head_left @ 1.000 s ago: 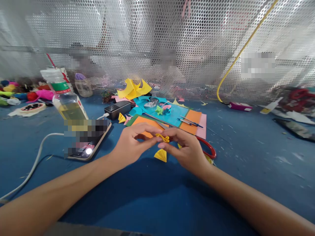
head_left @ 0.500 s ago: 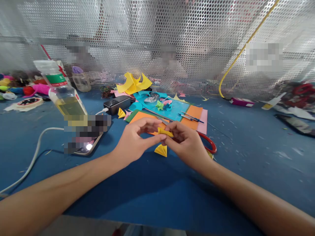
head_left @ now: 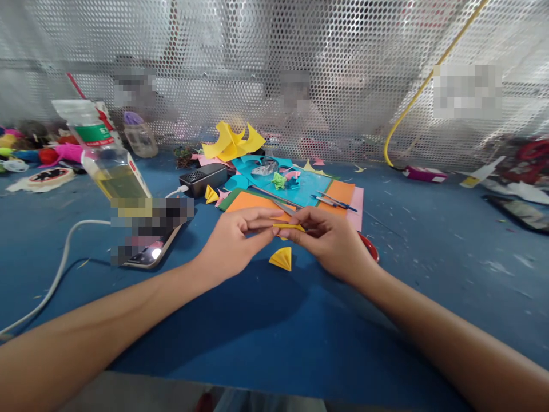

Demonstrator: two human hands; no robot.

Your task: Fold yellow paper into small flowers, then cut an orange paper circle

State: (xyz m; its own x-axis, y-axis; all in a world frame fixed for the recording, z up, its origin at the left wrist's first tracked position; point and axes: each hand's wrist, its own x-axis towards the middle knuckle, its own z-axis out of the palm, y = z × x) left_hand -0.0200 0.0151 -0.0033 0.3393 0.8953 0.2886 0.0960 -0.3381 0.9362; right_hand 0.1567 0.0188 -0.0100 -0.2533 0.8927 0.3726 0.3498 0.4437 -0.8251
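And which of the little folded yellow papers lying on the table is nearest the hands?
The yellow fan just on the near side of the left hand and right hand. The other yellow piece lies farther off, beside the black box.

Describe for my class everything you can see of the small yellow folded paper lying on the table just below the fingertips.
The small yellow folded paper looks like a little fan or wedge, with creases spreading across it and darker shading in the folds. It seems to be plain paper, already pleated. It lies on the blue table, in view below the gap between the left hand and right hand. Neither hand touches it. Its underside is hidden.
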